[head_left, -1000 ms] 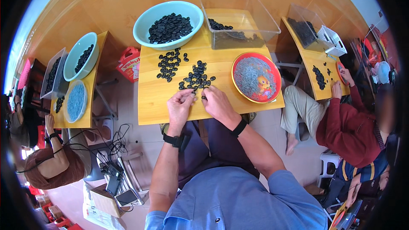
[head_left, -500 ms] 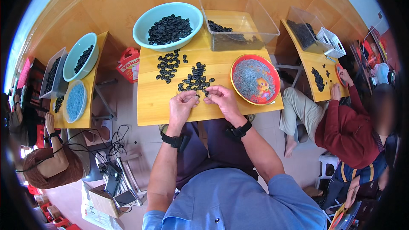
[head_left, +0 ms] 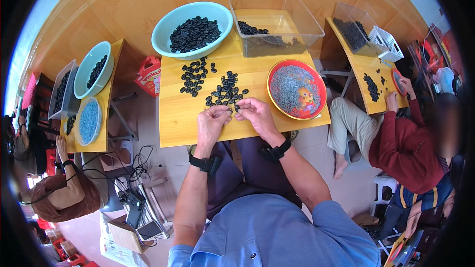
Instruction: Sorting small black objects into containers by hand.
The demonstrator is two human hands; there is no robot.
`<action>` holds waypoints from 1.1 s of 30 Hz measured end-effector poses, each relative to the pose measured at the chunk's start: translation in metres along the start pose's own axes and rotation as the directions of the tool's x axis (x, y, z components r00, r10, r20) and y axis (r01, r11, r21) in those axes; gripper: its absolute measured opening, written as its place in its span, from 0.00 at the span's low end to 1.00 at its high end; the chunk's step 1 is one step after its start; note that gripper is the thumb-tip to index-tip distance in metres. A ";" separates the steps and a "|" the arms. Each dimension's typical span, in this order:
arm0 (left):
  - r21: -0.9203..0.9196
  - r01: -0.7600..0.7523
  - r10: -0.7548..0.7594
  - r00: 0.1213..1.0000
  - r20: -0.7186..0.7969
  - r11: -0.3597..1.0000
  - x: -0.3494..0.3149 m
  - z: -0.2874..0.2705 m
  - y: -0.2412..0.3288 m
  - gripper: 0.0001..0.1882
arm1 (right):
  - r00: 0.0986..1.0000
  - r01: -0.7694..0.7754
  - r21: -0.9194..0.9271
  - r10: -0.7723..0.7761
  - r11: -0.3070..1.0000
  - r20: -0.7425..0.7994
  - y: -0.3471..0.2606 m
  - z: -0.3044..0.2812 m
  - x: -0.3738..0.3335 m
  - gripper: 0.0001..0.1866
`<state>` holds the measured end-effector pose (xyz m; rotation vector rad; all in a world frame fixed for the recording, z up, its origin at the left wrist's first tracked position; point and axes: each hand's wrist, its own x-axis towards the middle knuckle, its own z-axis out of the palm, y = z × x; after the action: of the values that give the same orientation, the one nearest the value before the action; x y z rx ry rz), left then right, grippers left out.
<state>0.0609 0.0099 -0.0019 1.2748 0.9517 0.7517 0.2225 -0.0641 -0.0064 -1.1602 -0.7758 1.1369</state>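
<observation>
Over the near edge of the wooden table (head_left: 183,123), my two hands meet with their fingertips almost touching. My right hand (head_left: 256,117) pinches a small black oval piece (head_left: 237,108) between thumb and finger. My left hand (head_left: 212,124) is closed in a pinch too, on something tiny at its fingertips that is too small to name. Just beyond the fingers lies a loose pile of similar black oval pieces (head_left: 228,87), and a second group (head_left: 194,79) spreads to its left. Beside my right hand sits a red round tray (head_left: 271,105) holding many small grey slivers (head_left: 287,85).
At the table's back stand a teal basin (head_left: 158,45) of black pieces and a clear plastic bin (head_left: 310,35) with more. People work at side tables: one in a brown top (head_left: 59,195) left, one in a dark red top (head_left: 410,151) right. Cables (head_left: 136,165) trail at left.
The view has shifted slightly. My right hand has moved a little left, bringing its black piece closer to my left fingertips. The piles look the same.
</observation>
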 end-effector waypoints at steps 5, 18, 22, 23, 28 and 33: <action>-0.010 -0.009 0.009 1.000 -0.016 1.000 0.001 0.000 -0.002 0.09 | 1.000 -0.007 -0.032 0.007 0.999 0.002 0.000 0.003 0.001 0.11; 0.050 0.003 -0.002 1.000 -0.009 0.999 0.000 0.004 0.004 0.07 | 1.000 0.023 -0.092 -0.024 0.996 -0.015 0.007 0.004 0.004 0.10; 0.021 0.004 -0.004 1.000 0.013 1.000 0.000 0.002 0.004 0.07 | 1.000 -0.004 -0.104 0.003 0.995 -0.005 0.003 0.004 0.004 0.10; 0.028 0.006 -0.007 1.000 0.016 1.000 -0.001 0.002 0.005 0.07 | 1.000 -0.004 -0.104 0.004 0.995 -0.005 0.002 0.004 0.004 0.10; 0.021 0.013 -0.013 1.000 0.008 1.000 -0.001 0.003 0.006 0.08 | 1.000 -0.002 -0.059 0.002 0.998 -0.012 0.003 0.004 0.005 0.11; 0.017 0.026 -0.026 1.000 -0.005 1.000 -0.001 0.003 0.006 0.08 | 1.000 -0.012 -0.073 0.011 0.997 -0.015 0.002 0.003 0.005 0.11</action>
<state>0.0632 0.0091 0.0037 1.2737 0.9791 0.7283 0.2200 -0.0586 -0.0082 -1.2344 -0.8059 1.1166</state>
